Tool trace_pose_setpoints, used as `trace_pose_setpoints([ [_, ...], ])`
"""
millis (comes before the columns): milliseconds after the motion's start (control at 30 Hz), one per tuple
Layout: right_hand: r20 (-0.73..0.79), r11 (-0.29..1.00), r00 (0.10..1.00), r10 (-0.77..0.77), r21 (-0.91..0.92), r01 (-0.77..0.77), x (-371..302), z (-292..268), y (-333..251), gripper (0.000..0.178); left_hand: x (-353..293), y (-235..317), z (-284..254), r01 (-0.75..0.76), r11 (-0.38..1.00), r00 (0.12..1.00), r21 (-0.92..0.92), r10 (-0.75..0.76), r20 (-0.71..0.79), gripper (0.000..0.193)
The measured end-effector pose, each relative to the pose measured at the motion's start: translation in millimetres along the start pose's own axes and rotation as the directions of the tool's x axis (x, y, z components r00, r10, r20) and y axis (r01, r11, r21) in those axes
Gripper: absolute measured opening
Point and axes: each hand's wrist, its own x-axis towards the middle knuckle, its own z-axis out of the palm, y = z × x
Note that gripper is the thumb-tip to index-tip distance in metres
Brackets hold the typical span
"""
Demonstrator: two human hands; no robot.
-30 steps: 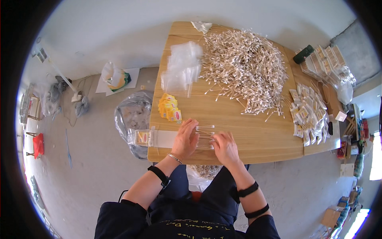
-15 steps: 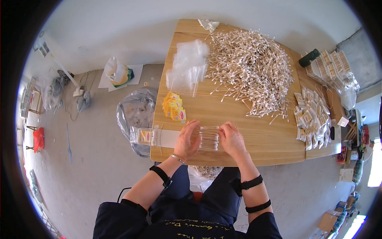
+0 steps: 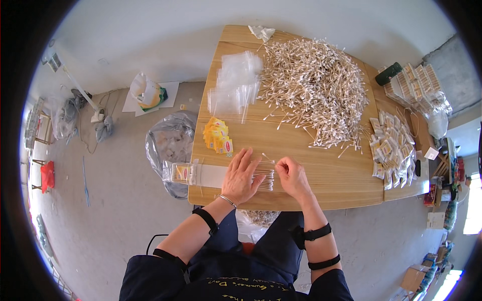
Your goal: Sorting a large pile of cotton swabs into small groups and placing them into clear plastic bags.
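A row of cotton swabs lies side by side near the table's front edge. My left hand rests over the row's left part, fingers stretched and apart, hiding the swabs beneath. One loose swab lies tilted above the row, its lower right end close to my right fingertips. My right hand is just right of the row, fingers curled and thumb and forefinger pressed together; what they hold, if anything, is hidden. A white strip runs left from my left hand to a clear pack of swabs.
A large heap of loose swabs covers the table's far middle. Clear plastic bags and yellow cards lie at left. Filled packs are piled at right. A grey plastic bag stands beside the table's left edge.
My left hand has spread out and flattened over the row. The topmost swab has gone from level to tilted, and my right hand has moved slightly lower.
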Motion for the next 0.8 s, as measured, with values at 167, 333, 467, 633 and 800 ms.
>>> trace_pose_setpoints([
  [167,-0.014,0.998,0.999,0.04,0.039,-0.04,-3,0,9,0.006,1,1,-1,-0.034,0.999,0.999,0.026,0.033,0.024,0.041],
  [333,-0.121,1.0,0.993,0.005,0.027,-0.002,-2,4,15,0.008,0,-4,-1,-0.081,0.992,0.996,-0.093,0.077,-0.045,0.033],
  [467,-0.146,0.985,0.98,-0.135,-0.127,0.117,-4,4,19,0.01,-2,-13,6,-0.032,0.942,0.98,-0.335,-0.036,-0.197,0.033],
  [633,0.145,1.0,0.989,-0.023,0.001,0.023,-44,-4,-7,0.01,-8,-25,12,0.018,0.846,0.949,-0.533,-0.182,-0.256,0.037],
  [800,0.35,0.992,0.934,-0.075,-0.064,0.104,-91,4,-11,0.009,-8,-27,13,-0.022,0.867,0.954,-0.498,-0.132,-0.271,0.035],
])
